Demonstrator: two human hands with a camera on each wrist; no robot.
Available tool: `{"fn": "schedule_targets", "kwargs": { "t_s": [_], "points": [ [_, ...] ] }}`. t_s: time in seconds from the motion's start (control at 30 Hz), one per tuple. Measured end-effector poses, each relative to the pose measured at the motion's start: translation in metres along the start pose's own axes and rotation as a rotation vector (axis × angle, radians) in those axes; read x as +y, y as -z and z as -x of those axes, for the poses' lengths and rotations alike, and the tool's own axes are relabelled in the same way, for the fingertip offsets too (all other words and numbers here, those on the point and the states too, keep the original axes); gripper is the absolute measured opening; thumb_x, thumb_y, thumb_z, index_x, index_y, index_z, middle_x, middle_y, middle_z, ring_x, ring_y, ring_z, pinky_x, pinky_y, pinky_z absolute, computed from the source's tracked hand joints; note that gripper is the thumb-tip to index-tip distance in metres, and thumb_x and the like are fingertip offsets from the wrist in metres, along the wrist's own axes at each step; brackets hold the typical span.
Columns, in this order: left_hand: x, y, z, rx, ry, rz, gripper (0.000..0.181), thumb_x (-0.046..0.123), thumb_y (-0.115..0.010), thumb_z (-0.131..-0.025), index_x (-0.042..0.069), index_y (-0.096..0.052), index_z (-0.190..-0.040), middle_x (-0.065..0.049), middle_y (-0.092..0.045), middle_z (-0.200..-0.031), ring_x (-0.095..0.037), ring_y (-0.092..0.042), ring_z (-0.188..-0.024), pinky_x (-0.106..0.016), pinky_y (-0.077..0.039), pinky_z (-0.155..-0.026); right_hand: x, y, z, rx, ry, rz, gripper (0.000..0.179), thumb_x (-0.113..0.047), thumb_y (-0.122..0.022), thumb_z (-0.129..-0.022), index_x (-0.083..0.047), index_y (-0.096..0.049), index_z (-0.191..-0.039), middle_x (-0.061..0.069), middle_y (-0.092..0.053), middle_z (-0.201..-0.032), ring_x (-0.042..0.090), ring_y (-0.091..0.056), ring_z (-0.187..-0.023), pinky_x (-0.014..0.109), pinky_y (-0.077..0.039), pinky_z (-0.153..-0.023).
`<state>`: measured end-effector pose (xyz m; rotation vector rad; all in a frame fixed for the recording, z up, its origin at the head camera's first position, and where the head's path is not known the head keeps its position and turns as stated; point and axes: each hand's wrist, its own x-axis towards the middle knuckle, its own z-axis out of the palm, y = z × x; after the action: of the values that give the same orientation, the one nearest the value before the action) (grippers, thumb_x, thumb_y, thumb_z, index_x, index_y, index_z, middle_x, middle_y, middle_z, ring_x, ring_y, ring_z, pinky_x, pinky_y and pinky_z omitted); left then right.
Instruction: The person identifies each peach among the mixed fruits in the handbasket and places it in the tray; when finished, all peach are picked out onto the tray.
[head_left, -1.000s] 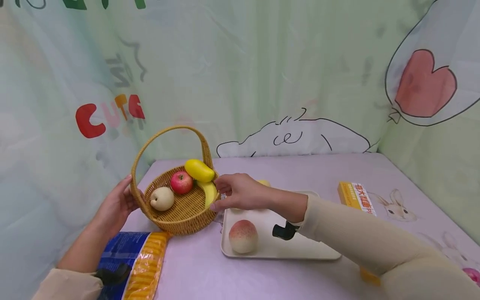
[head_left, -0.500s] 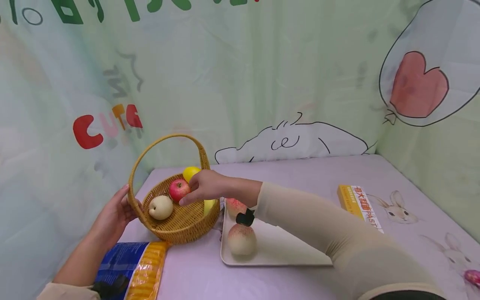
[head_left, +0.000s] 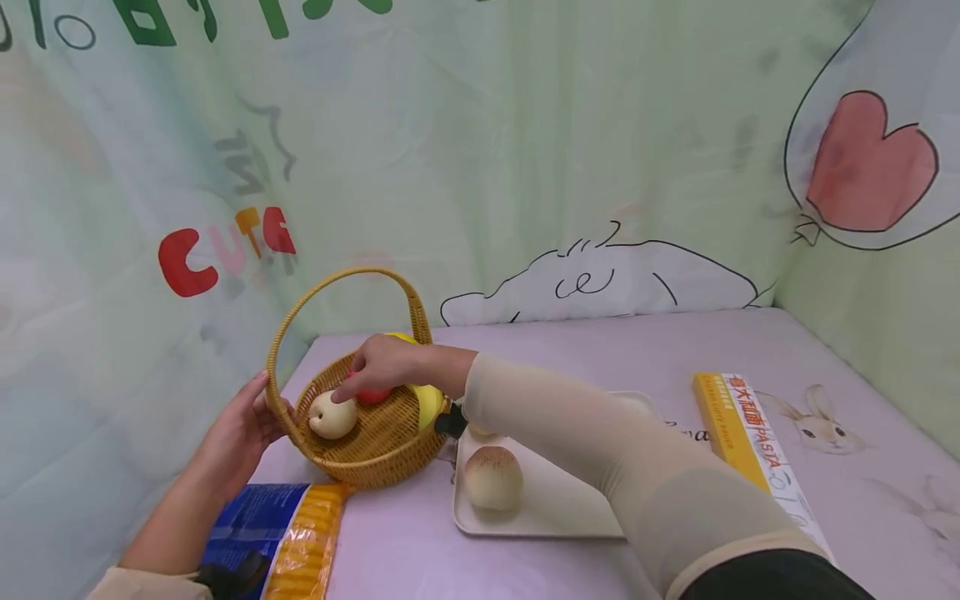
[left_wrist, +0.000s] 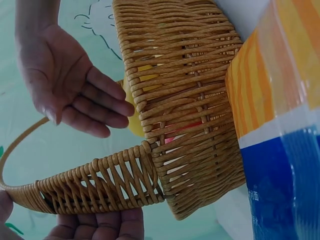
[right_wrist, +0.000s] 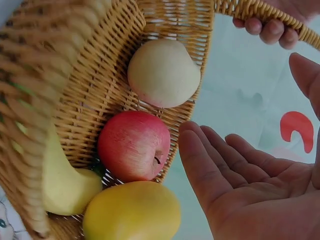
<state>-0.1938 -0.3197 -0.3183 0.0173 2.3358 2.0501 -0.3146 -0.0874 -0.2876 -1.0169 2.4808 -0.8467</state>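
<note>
A wicker basket [head_left: 390, 463] with a tall arched handle [head_left: 280, 350] stands at the left of the table. My left hand [head_left: 240, 423] grips the handle low on its left side; the right wrist view shows those fingers curled round it. Inside lie a pale cream, pear-like fruit [right_wrist: 162, 73], a red apple [right_wrist: 134, 145], a banana [right_wrist: 70, 190] and a smooth yellow fruit [right_wrist: 132, 212]. Over the basket reaches my right hand [head_left: 393, 362], fingers extended, holding nothing. Its fingertips overlap the pale fruit in the head view, and it partly hides the apple.
Right of the basket lies a cream tray [head_left: 555, 508] with a peach [head_left: 492, 479] on it; my right arm covers part. A blue and orange packet [head_left: 300, 533] lies in front of the basket. At the right is a yellow and white pasta box [head_left: 750, 442].
My right hand has moved left from the basket's right rim, across the yellow fruit and apple, to the pale fruit. My left hand keeps its grip on the handle.
</note>
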Motion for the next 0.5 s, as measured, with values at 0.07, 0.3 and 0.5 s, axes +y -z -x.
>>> {"fn": "schedule_targets", "kwargs": {
  "t_s": [0.07, 0.3, 0.5],
  "points": [
    [0.0, -0.001, -0.001, 0.002, -0.001, 0.0, 0.055, 0.055, -0.031, -0.11, 0.02, -0.065, -0.086, 0.004, -0.068, -0.085, -0.018, -0.066, -0.094, -0.023, -0.048, -0.094, -0.001, 0.002, -0.005, -0.012, -0.004, 0.01, 0.038, -0.05, -0.081, -0.087, -0.013, -0.078, -0.096, -0.007, -0.066, -0.087, 0.01, -0.057, -0.088, 0.021, -0.047, -0.07],
    [0.001, -0.001, -0.003, 0.026, 0.024, -0.01, 0.054, 0.057, -0.032, -0.11, 0.02, -0.065, -0.087, 0.004, -0.067, -0.086, -0.018, -0.065, -0.097, -0.024, -0.048, -0.095, -0.004, 0.001, -0.027, -0.089, 0.007, 0.086, 0.045, -0.049, -0.077, -0.09, -0.015, -0.063, -0.064, -0.008, -0.044, -0.059, 0.007, -0.042, -0.061, 0.02, -0.038, -0.059],
    [0.001, -0.001, -0.003, 0.044, 0.026, -0.016, 0.053, 0.059, -0.033, -0.109, 0.022, -0.066, -0.089, 0.003, -0.066, -0.088, -0.018, -0.064, -0.098, -0.024, -0.048, -0.095, -0.008, -0.004, -0.048, -0.126, 0.008, 0.177, 0.057, -0.05, -0.076, -0.09, -0.016, -0.049, -0.054, -0.006, -0.04, -0.053, 0.008, -0.038, -0.052, 0.021, -0.036, -0.055]
  ]
}}
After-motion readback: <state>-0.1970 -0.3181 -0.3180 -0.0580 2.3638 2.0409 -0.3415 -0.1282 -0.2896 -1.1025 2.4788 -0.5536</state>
